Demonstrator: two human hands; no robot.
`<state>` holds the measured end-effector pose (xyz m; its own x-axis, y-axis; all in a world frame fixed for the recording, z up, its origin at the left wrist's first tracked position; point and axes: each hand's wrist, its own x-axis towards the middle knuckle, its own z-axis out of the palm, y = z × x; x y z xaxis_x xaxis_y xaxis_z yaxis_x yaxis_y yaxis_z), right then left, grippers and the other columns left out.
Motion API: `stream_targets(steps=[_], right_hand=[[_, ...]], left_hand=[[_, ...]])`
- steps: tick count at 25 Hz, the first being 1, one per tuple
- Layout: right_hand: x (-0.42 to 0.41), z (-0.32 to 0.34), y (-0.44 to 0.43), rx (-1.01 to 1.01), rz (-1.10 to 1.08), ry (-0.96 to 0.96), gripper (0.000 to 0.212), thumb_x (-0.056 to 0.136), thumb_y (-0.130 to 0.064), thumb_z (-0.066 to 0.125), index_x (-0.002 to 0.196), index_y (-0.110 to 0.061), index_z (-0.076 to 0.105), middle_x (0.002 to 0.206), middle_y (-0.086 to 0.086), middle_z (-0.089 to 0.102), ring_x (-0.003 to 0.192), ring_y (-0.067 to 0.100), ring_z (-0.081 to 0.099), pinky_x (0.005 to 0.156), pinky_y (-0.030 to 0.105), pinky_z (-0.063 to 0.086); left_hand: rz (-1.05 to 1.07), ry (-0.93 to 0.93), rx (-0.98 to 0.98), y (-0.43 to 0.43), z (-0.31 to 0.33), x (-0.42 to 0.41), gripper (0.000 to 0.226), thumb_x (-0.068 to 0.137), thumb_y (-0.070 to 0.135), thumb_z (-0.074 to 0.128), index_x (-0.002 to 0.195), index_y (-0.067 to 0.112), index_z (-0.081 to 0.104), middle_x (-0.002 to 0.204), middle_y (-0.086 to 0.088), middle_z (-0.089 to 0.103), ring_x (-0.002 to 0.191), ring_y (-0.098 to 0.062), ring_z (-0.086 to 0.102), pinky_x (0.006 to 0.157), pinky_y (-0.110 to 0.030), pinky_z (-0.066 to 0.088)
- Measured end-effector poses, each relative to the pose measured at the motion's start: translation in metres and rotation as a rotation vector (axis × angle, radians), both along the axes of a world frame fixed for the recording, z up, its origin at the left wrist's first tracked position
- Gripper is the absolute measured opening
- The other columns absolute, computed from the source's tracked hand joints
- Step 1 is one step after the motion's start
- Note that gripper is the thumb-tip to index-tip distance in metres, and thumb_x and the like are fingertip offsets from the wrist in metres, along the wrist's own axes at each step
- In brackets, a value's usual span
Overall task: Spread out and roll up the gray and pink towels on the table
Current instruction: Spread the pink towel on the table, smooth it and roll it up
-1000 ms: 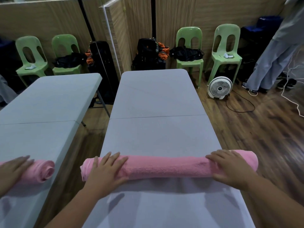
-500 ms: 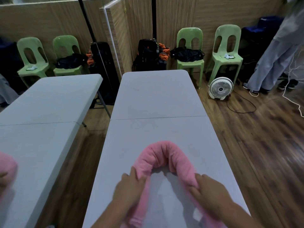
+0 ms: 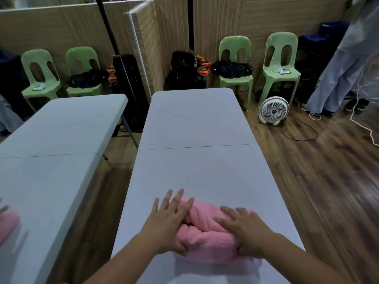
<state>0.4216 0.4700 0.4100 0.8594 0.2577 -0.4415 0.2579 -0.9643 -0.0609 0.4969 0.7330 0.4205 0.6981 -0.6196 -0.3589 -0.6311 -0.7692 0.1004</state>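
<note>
The pink towel (image 3: 205,239) lies as a thick bundle, its roll doubled over on itself, near the front of the grey folding table (image 3: 194,171). My left hand (image 3: 167,221) rests on the bundle's left side with fingers spread and the thumb hooked against its front. Pressing down on the right side is my right hand (image 3: 245,230), palm flat, thumb wrapped round the end. No gray towel is in view.
A mirror panel on the left repeats the table and the pink towel (image 3: 9,224). Beyond the table's far end stand green chairs (image 3: 235,64), black bags (image 3: 184,68) and a white floor fan (image 3: 273,110) with its cord. A person (image 3: 338,68) stands at the far right among cables.
The long straight roll was bent into an arch, then both ends were brought together. My hands moved inward and now press the doubled bundle.
</note>
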Motion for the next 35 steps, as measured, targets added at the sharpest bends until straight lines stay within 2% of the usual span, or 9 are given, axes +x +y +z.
stream_targets(steps=[2,3,6,10,15,18,21,29,35], right_hand=[[0.001,0.001,-0.001,0.065,-0.001,-0.007,0.094,0.072,-0.021,0.062,0.142,-0.053,0.008,0.157,0.001,0.015,0.123,0.035,0.037,0.093,0.046,0.046],[0.002,0.002,-0.002,0.085,-0.007,-0.024,0.091,0.072,-0.020,0.061,0.141,-0.053,0.012,0.154,0.001,0.021,0.118,0.033,0.041,0.087,0.044,0.049],[0.012,0.019,-0.009,0.121,-0.060,-0.129,0.087,0.073,-0.022,0.061,0.142,-0.052,0.017,0.150,-0.001,0.026,0.115,0.030,0.043,0.082,0.040,0.050],[0.027,0.064,-0.025,0.137,-0.113,-0.271,0.098,0.068,-0.022,0.065,0.144,-0.052,0.011,0.151,-0.007,0.021,0.117,0.026,0.040,0.084,0.037,0.048],[-0.011,0.091,-0.082,0.142,-0.297,-0.354,0.109,0.062,-0.031,0.073,0.146,-0.049,0.005,0.149,-0.010,0.023,0.122,0.023,0.040,0.091,0.037,0.049],[-0.071,0.095,-0.152,0.160,-0.466,-0.408,0.114,0.055,-0.046,0.078,0.148,-0.044,0.010,0.150,-0.012,0.026,0.126,0.019,0.039,0.098,0.035,0.045],[-0.165,0.093,-0.239,0.183,-0.668,-0.491,0.112,0.052,-0.054,0.077,0.146,-0.043,0.017,0.148,-0.015,0.030,0.124,0.017,0.042,0.097,0.038,0.047],[-0.442,0.063,-0.462,0.110,-1.158,-0.525,0.103,0.051,-0.040,0.067,0.146,-0.040,0.028,0.143,-0.003,0.037,0.126,0.018,0.045,0.099,0.036,0.047],[-0.592,0.024,-0.544,0.089,-1.468,-0.420,0.109,0.050,-0.035,0.066,0.148,-0.043,0.019,0.142,-0.006,0.039,0.128,0.019,0.042,0.100,0.037,0.046]], left_hand=[[0.047,0.017,-0.005,-0.002,-0.002,0.001,0.124,0.051,0.069,0.063,0.150,0.042,-0.008,0.154,0.000,0.014,0.131,-0.031,0.025,0.096,-0.049,0.045],[0.061,0.002,-0.018,-0.004,-0.003,0.000,0.116,0.053,0.064,0.063,0.150,0.041,0.003,0.143,0.002,0.026,0.119,-0.026,0.032,0.085,-0.042,0.050],[0.127,-0.108,-0.105,-0.010,0.013,0.002,0.091,0.055,0.061,0.057,0.139,0.038,0.029,0.123,0.007,0.035,0.107,-0.020,0.035,0.072,-0.036,0.052],[0.134,-0.253,-0.241,-0.016,0.056,0.022,0.086,0.053,0.059,0.055,0.134,0.041,0.033,0.120,0.008,0.037,0.106,-0.019,0.035,0.069,-0.035,0.052],[-0.022,-0.295,-0.278,-0.084,0.097,0.022,0.085,0.053,0.057,0.055,0.134,0.042,0.034,0.119,0.010,0.037,0.106,-0.019,0.035,0.068,-0.035,0.052],[-0.166,-0.278,-0.322,-0.169,0.104,0.001,0.085,0.054,0.058,0.056,0.135,0.043,0.033,0.119,0.011,0.036,0.106,-0.018,0.034,0.068,-0.033,0.052],[-0.343,-0.252,-0.397,-0.283,0.105,-0.044,0.086,0.053,0.059,0.059,0.135,0.045,0.035,0.121,0.012,0.039,0.108,-0.018,0.037,0.069,-0.034,0.051],[-0.734,-0.072,-0.475,-0.606,0.070,-0.246,0.088,0.049,0.059,0.060,0.134,0.045,0.040,0.118,0.010,0.042,0.107,-0.020,0.039,0.078,-0.038,0.051],[-0.973,0.070,-0.430,-0.763,0.016,-0.376,0.087,0.049,0.058,0.060,0.134,0.043,0.044,0.116,0.007,0.044,0.101,-0.021,0.040,0.083,-0.037,0.049]])
